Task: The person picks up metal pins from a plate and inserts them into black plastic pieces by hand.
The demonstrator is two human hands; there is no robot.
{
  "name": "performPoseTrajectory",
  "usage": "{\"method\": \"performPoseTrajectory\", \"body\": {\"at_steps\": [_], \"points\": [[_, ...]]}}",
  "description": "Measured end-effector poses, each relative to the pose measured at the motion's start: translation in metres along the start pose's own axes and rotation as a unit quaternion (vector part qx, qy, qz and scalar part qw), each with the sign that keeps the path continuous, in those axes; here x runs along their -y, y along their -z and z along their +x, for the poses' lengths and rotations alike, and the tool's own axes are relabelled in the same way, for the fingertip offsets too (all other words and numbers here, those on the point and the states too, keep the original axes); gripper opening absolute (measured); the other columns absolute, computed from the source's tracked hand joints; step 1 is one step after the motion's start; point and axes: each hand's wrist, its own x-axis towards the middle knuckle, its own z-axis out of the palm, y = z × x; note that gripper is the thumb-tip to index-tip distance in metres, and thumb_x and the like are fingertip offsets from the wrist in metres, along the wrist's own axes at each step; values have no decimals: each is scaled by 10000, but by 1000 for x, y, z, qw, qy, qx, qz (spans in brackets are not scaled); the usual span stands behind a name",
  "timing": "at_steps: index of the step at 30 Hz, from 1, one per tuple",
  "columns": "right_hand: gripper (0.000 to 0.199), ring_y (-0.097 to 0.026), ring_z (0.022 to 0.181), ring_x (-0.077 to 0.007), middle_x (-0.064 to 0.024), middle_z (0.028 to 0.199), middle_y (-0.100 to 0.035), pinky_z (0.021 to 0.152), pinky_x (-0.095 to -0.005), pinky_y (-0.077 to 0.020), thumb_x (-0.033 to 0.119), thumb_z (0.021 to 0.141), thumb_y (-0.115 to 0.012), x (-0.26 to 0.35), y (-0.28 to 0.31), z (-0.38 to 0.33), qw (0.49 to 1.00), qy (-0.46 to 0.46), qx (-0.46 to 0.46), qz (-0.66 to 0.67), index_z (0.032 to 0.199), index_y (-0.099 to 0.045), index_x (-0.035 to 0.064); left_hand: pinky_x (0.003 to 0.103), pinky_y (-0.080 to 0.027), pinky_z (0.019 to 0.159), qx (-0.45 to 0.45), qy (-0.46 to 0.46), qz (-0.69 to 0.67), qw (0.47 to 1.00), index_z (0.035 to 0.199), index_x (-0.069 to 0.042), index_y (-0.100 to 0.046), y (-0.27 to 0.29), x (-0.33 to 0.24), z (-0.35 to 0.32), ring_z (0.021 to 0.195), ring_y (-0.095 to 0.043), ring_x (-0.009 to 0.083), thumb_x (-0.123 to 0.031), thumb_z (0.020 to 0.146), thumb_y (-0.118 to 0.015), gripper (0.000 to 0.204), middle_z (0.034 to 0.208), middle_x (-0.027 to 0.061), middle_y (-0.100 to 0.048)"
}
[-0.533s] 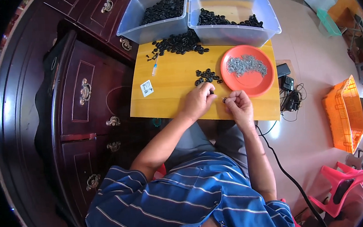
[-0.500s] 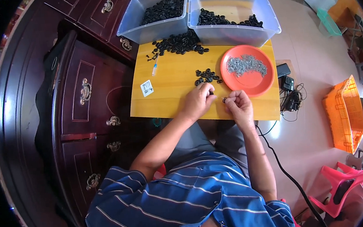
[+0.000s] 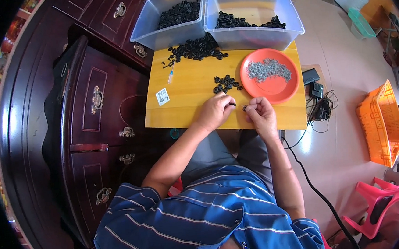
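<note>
My left hand [image 3: 216,111] is closed in a pinch on a small black oval part [image 3: 232,104], near the front edge of the wooden table. Close by on the right, my right hand [image 3: 261,114] pinches a tiny dark piece [image 3: 244,108] between thumb and fingertips; its kind is too small to make out. A narrow gap separates the two hands. Just beyond my left hand lies a loose group of black oval parts [image 3: 226,82]. The red plate [image 3: 272,96], beyond my right hand, bears a heap of small grey metal pieces [image 3: 268,70].
Two clear plastic bins [image 3: 255,35] with black parts stand at the table's far side. A pile of black parts [image 3: 198,48] spills before them. A thin blue-and-white tool [image 3: 171,75] and a white label [image 3: 162,97] lie left. Dark drawers [image 3: 85,100] flank the table.
The view has shifted slightly. Both hands stay in nearly the same place, and the black part at my left fingertips shows a little more.
</note>
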Motion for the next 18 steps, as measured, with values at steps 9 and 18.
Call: {"method": "performPoseTrajectory", "body": {"at_steps": [9, 18], "points": [[122, -594, 736, -73, -6, 881, -644, 682, -213, -492, 23, 969, -632, 8, -3, -2, 992, 2, -32, 121, 1067, -567, 57, 369, -545, 653, 95, -22, -89, 991, 936, -42, -709, 4, -41, -22, 724, -691, 273, -77, 834, -727, 109, 837, 125, -702], [123, -612, 758, -115, -57, 925, -654, 734, -264, -539, 65, 980, -623, 17, -24, -18, 959, -34, -93, 265, 1094, -585, 86, 449, -547, 735, 70, -47, -128, 988, 859, -37, -632, -3, -79, -33, 867, -676, 363, -73, 807, -699, 91, 926, 148, -676]]}}
